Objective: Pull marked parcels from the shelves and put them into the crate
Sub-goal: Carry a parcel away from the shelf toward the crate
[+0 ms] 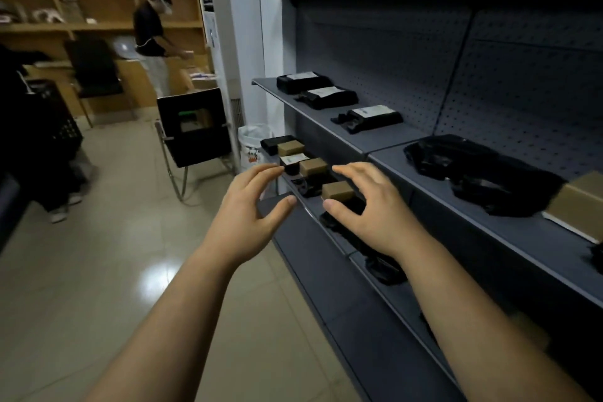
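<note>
The grey shelves [326, 117] carry black bags [326, 95], some with white labels, and brown boxes [337, 190] crowded along the lower shelf's front edge. A hasty grab there could knock a neighbour off that edge, or take an unmarked parcel, since marks read poorly from here. The dark crate [55, 121] stands well apart on the floor [130, 271]; its contents are hidden. The left hand [251, 206] and right hand [368, 206] hover over that edge, fingers spread, holding nothing.

I see matt grey metal shelves [342, 137] with a perforated back, glossy black plastic parcels [473, 170], matt brown cardboard boxes [337, 190], and a glossy tiled floor [130, 254].
</note>
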`<state>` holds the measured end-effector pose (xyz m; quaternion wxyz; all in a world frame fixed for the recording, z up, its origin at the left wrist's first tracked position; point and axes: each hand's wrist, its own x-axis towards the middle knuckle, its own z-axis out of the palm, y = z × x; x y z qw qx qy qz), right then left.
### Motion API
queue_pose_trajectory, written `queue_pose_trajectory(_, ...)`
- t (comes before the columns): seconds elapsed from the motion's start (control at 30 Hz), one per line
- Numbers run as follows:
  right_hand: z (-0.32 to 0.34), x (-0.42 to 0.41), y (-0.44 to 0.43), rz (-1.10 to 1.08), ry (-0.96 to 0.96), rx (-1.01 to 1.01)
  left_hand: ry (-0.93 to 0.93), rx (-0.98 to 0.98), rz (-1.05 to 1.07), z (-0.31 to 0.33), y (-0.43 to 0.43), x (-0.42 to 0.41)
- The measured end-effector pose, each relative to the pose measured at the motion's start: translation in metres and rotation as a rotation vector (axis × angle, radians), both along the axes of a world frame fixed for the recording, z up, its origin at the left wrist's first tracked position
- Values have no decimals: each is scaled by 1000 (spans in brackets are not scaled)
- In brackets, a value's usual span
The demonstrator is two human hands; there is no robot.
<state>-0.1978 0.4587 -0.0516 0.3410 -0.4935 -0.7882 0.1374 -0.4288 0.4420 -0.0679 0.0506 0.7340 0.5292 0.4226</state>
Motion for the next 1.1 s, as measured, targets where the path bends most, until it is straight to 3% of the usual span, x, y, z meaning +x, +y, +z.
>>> queue_pose_trajectory(0.33,-9,-17,99,-303,11,-20,56,-28,-320,2,167,-20)
queue_pose_trajectory(0.6,-13,43,102,-650,1,-67,33,-93,-653,-11,240,67)
queue_pose_trajectory(1.1,-33,142,191,-954,32,2,161,-107,-851,-13,367,203)
